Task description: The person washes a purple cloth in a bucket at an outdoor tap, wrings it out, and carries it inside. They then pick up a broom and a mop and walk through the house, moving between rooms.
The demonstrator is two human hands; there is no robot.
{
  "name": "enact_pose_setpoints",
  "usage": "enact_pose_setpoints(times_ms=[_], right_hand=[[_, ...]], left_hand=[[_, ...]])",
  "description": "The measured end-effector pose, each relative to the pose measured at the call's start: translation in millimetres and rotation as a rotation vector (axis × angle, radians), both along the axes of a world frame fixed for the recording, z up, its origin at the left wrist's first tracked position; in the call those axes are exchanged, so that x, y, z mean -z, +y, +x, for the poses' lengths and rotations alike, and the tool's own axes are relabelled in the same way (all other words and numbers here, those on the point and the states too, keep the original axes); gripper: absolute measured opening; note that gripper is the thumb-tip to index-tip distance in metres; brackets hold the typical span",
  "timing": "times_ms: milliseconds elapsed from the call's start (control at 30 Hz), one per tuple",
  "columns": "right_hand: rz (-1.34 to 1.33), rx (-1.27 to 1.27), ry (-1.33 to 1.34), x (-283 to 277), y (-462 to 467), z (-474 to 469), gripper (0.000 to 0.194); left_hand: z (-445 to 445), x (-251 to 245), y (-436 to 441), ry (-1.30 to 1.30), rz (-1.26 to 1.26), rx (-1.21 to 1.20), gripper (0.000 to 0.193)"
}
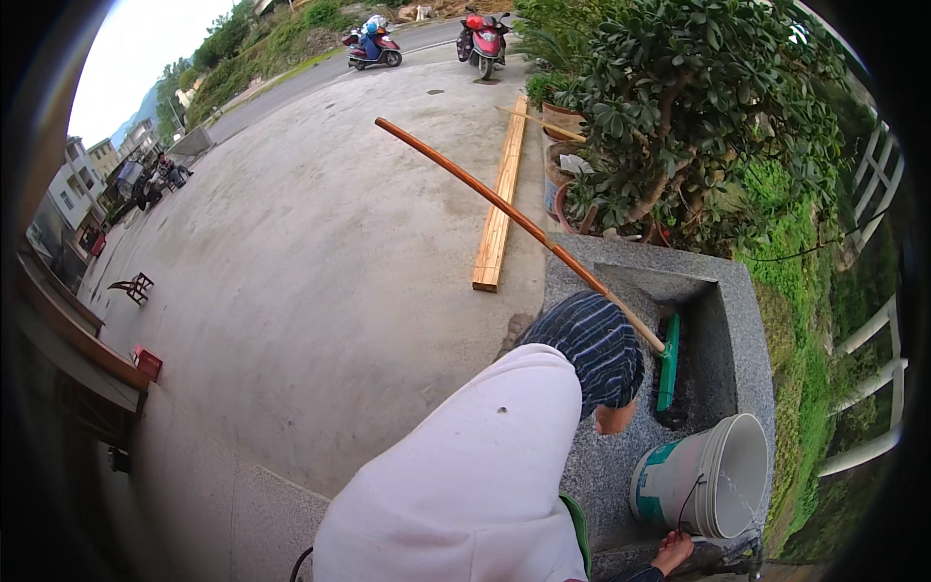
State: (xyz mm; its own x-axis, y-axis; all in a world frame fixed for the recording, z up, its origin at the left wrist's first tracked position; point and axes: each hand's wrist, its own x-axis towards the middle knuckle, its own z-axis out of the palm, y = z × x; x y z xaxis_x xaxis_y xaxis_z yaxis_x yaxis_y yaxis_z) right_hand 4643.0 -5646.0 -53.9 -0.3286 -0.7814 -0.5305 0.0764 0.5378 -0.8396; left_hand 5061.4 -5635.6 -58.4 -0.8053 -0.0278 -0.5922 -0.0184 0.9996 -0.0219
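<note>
My right hand (675, 551) grips the thin wire handle of a white plastic bucket (673, 476) with green printing. The bucket lies tilted in a speckled granite trough sink (753, 342), its mouth facing right, and a thin stream of water runs at its mouth. My left hand (615, 419) shows only in part below a dark striped sleeve, near the sink's inner edge; its fingers are hidden. A broom with a green head (668, 364) rests bristles down in the basin. Its long orange-brown handle (473, 180) slants up over the sink's rim.
A bundle of long wooden strips (502, 211) lies on the concrete ground beyond the sink. Potted shrubs (676, 109) border the sink. Farther off are two parked scooters (484, 42), a small wooden chair (134, 287), a red box (148, 363) and a seated person (172, 173).
</note>
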Motion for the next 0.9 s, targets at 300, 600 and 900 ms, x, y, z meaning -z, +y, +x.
enact_pose_setpoints(times_ms=[300,600,900], right_hand=[[-0.152,-0.531,0.515,-104,48,84,0.022],[-1.656,-1.983,-0.505,-379,238,470,0.028],[-1.564,-2.078,0.631,-206,198,528,0.054]], left_hand=[[23,-45,63,0.374,0.061,-0.289,0.019],[111,-43,241,0.908,0.431,-1.087,0.021],[106,78,313,0.409,0.249,-0.848,0.023]])
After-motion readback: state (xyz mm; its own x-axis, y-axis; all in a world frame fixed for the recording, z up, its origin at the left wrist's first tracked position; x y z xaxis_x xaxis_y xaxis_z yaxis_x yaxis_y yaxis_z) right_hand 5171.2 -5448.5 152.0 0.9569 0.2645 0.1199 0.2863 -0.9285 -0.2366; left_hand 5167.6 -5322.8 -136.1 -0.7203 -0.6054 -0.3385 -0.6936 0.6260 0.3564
